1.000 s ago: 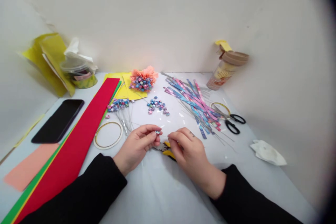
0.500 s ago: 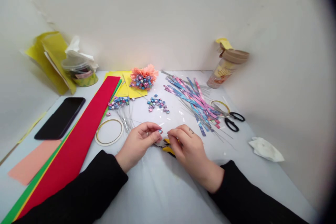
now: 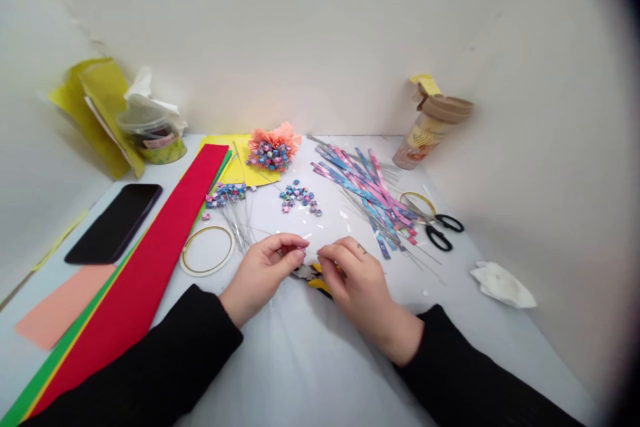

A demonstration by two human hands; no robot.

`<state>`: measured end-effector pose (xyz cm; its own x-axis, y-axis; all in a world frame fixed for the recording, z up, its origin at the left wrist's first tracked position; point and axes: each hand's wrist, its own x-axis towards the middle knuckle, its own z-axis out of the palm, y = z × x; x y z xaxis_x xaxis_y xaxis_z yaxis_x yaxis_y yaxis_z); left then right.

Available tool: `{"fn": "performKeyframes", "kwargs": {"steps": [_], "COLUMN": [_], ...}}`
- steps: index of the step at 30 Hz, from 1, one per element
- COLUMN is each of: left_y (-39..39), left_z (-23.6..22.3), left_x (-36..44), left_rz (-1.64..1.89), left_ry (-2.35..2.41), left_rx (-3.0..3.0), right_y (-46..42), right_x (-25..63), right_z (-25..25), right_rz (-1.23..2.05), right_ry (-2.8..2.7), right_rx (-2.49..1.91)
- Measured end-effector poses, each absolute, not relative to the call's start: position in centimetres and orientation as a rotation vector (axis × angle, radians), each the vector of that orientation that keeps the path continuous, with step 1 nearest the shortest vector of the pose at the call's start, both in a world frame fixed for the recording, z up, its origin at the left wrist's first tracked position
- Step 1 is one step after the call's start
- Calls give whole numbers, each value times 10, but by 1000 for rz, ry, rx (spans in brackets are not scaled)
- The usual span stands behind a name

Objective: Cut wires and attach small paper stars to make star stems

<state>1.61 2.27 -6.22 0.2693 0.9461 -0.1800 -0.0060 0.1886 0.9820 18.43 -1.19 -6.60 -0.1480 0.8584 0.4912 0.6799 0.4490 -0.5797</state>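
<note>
Between thumb and index finger, my left hand [image 3: 273, 267] pinches a small folded paper star [image 3: 302, 251], mostly hidden by the fingertips. Facing it a short gap away, my right hand [image 3: 357, 287] is closed, its fingertips on a thin wire [image 3: 313, 253] that shows only faintly. Beneath both hands lies a pair of pliers [image 3: 319, 285] with yellow and black handles, partly covered by the right fingers. Beyond the hands sits a loose group of paper stars [image 3: 299, 197]. To its left, stars fixed on wires [image 3: 227, 196] lie in a bundle.
Patterned paper strips [image 3: 363, 183] and wires lie right of centre, beside black-handled scissors [image 3: 439, 230]. A tape roll [image 3: 207, 250], red paper [image 3: 165, 267] and phone [image 3: 115, 223] occupy the left. Behind are a star bouquet [image 3: 273, 150], cup [image 3: 430, 130] and plastic tub [image 3: 155, 137].
The star in my left fingertips has turned, now showing pink instead of blue. Both hands stay almost in place, and the pliers' jaws show a little more.
</note>
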Motion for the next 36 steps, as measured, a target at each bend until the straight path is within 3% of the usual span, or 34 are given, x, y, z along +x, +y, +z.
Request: {"fn": "performKeyframes", "kwargs": {"steps": [36], "left_y": [22], "left_z": [-66], "left_x": [16], "left_rz": [885], "left_ry": [942], "left_rx": [957], "right_y": [-12], "right_x": [185], "right_z": [-67], "right_rz": [269], "right_ry": [-1897], "right_rx": [-1258]}}
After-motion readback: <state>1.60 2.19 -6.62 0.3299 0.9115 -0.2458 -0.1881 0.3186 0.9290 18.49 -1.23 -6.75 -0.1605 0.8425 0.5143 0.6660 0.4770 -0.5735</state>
